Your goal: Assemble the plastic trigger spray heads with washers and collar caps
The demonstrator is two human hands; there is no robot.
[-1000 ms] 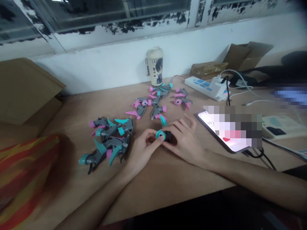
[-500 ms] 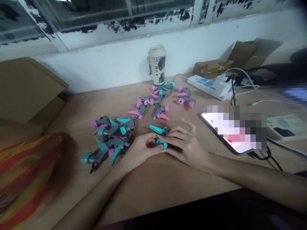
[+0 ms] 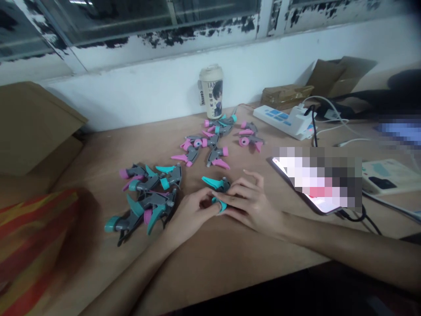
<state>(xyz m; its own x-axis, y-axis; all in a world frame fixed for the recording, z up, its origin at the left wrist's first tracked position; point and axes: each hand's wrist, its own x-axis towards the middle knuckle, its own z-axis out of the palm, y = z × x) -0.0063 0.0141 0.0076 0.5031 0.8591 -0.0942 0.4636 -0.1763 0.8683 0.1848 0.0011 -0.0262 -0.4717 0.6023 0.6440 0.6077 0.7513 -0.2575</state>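
Both my hands meet over one grey spray trigger head with teal parts (image 3: 218,189) in the middle of the wooden table (image 3: 210,259). My left hand (image 3: 189,213) pinches its near end, where a teal ring shows. My right hand (image 3: 251,202) lies over the body with fingers curled on it; the teal lever sticks out to the upper left. A heap of teal-and-grey trigger heads (image 3: 148,197) lies just left of my left hand. A looser group of pink-and-grey trigger heads (image 3: 213,140) lies farther back.
A coffee cup (image 3: 211,91) stands by the wall. A white power strip (image 3: 284,119) with cables and a phone (image 3: 312,188) lie to the right. Cardboard boxes (image 3: 33,127) sit at the left; striped red-yellow cloth (image 3: 29,245) fills the lower left corner.
The trigger head has been turned in my hands: the teal ring that faced up now points down toward me, and the teal lever has come out at the upper left.
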